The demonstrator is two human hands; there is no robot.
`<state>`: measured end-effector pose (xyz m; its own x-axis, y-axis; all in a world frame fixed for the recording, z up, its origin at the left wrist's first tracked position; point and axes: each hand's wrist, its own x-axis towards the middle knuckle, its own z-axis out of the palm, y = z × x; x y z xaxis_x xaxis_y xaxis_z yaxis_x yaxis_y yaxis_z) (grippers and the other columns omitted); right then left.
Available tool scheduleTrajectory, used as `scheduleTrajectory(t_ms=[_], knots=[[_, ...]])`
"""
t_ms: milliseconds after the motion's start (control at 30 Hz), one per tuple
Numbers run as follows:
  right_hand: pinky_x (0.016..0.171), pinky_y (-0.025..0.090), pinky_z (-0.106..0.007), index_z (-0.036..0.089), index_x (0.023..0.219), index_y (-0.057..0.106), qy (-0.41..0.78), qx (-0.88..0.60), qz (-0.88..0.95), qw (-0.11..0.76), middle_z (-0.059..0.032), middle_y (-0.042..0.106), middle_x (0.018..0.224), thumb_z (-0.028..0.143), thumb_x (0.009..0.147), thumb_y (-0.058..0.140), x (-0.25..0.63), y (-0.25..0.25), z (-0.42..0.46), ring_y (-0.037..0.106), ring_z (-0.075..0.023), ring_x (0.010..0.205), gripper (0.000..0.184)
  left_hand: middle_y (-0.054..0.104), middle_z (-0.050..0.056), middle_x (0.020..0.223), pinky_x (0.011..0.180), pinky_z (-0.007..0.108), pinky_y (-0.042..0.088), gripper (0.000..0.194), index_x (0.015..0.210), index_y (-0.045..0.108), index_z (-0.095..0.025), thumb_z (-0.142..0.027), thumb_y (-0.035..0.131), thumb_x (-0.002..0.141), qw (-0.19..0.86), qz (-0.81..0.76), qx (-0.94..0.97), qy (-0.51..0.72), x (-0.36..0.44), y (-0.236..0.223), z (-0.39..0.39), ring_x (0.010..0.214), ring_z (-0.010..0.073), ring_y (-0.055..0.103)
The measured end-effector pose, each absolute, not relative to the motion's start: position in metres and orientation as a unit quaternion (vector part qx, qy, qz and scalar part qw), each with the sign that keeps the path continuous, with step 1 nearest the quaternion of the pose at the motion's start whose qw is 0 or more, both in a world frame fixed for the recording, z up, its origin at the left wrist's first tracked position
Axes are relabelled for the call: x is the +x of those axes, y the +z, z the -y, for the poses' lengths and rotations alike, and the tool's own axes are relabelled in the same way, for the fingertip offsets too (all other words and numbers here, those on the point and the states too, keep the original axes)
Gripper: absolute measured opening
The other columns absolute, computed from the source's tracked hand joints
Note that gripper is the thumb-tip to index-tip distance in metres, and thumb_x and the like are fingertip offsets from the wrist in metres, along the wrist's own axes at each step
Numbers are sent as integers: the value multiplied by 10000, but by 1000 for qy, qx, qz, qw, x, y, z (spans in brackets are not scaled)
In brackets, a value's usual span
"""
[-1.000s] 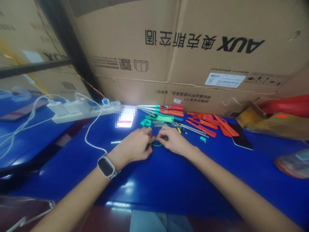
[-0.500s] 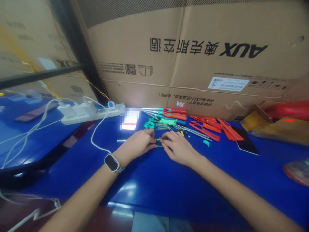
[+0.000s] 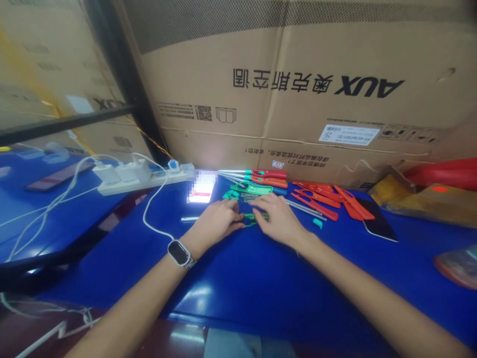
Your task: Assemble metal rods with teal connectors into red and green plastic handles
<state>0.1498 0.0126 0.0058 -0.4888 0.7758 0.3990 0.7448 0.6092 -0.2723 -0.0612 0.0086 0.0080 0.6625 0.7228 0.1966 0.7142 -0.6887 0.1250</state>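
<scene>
A green lighter shell [image 3: 262, 217] lies low over the blue table, between my two hands. My left hand [image 3: 219, 219] is closed, its thumb and fingers pinching the shell's left end. A thin metal tube [image 3: 190, 219] sticks out to the left from behind that hand. My right hand [image 3: 279, 218] arches over the shell's right part with thumb and index finger apart. Its fingertips are close to some small metal parts [image 3: 247, 197], and I see nothing held in them. Beyond lies another green lighter half [image 3: 257, 189], beside small teal plastic pieces [image 3: 231, 194].
Long lighters with red handles [image 3: 268, 174] lie at the back, near a lit phone [image 3: 201, 188]. Orange-red shells [image 3: 318, 191] and a dark phone [image 3: 378, 223] are on the right. A power strip [image 3: 130, 183] with a white cable stands left. A large cardboard box [image 3: 208, 149] walls the rear.
My right hand's fingers have opened off the green shell and reached slightly up and away, exposing more of it. My left hand keeps its pinch. The camera view has shifted slightly.
</scene>
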Motion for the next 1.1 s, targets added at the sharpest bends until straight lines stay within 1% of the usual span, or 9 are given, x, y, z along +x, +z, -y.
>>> scheduleTrajectory(t_ms=[67, 167, 267, 367, 467, 600, 767, 900, 1100], knots=[[890, 377, -440, 197, 1121, 695, -3, -464, 856, 230, -109, 691, 1132, 189, 928, 526, 150, 14, -35, 551, -283, 1098, 256, 642, 74, 975, 760, 314, 452, 257, 1025, 753, -194, -380, 601, 935, 16, -391, 912, 118, -64, 8, -10, 858, 195, 604], [865, 371, -463, 151, 1109, 694, -44, -497, 856, 139, -173, 654, 1160, 219, 826, 667, 148, 23, -70, 525, -351, 1102, 292, 641, 77, 1025, 812, 340, 445, 256, 1098, 726, -204, -362, 604, 938, 16, -391, 913, 114, -66, 9, -12, 932, 214, 604], [856, 355, -441, 170, 988, 708, -70, -482, 870, 77, -158, 676, 1092, 209, 779, 697, 140, 29, -90, 544, -335, 1058, 213, 637, 69, 1067, 841, 367, 439, 260, 1128, 693, -207, -356, 629, 924, 22, -397, 911, 106, -68, 10, -12, 984, 232, 603], [868, 331, -436, 152, 913, 697, -103, -468, 877, 29, -145, 706, 1003, 197, 793, 644, 134, 33, -94, 574, -310, 1008, 139, 639, 63, 1076, 887, 408, 427, 370, 1144, 660, -207, -453, 682, 868, 19, -403, 907, 125, -70, 11, -11, 1023, 258, 596], [889, 316, -440, 132, 894, 689, -134, -447, 884, 19, -147, 707, 983, 184, 820, 575, 133, 37, -94, 582, -295, 994, 146, 641, 63, 1060, 889, 411, 428, 409, 1123, 651, -202, -510, 674, 856, 18, -406, 900, 156, -72, 14, -12, 1029, 269, 590], [902, 335, -422, 156, 908, 685, -97, -451, 882, 92, -121, 678, 1000, 209, 831, 572, 146, 48, -90, 582, -275, 985, 147, 644, 59, 1004, 825, 378, 440, 331, 1047, 661, -202, -485, 656, 875, 24, -401, 890, 214, -74, 19, -13, 938, 241, 595], [771, 415, -324, 193, 960, 589, 88, -440, 840, 306, -65, 647, 989, 251, 874, 546, 171, 57, -52, 599, -212, 892, 113, 614, 25, 821, 706, 301, 434, 189, 808, 588, -183, -338, 620, 912, 80, -372, 832, 404, -70, 20, -12, 762, 163, 556], [662, 403, -284, 223, 960, 515, 215, -427, 812, 333, 2, 612, 835, 251, 905, 502, 185, 40, -9, 554, -167, 718, 63, 576, 12, 756, 648, 271, 413, 205, 778, 554, -177, -299, 568, 942, 99, -366, 764, 522, -62, 25, -9, 681, 131, 505], [692, 430, -294, 228, 1012, 505, 257, -445, 762, 394, 20, 622, 833, 213, 836, 571, 190, 13, 13, 575, -169, 710, 189, 628, 7, 739, 621, 251, 415, 279, 848, 623, -167, -420, 559, 946, 168, -396, 776, 461, -29, 57, -15, 670, 126, 552]])
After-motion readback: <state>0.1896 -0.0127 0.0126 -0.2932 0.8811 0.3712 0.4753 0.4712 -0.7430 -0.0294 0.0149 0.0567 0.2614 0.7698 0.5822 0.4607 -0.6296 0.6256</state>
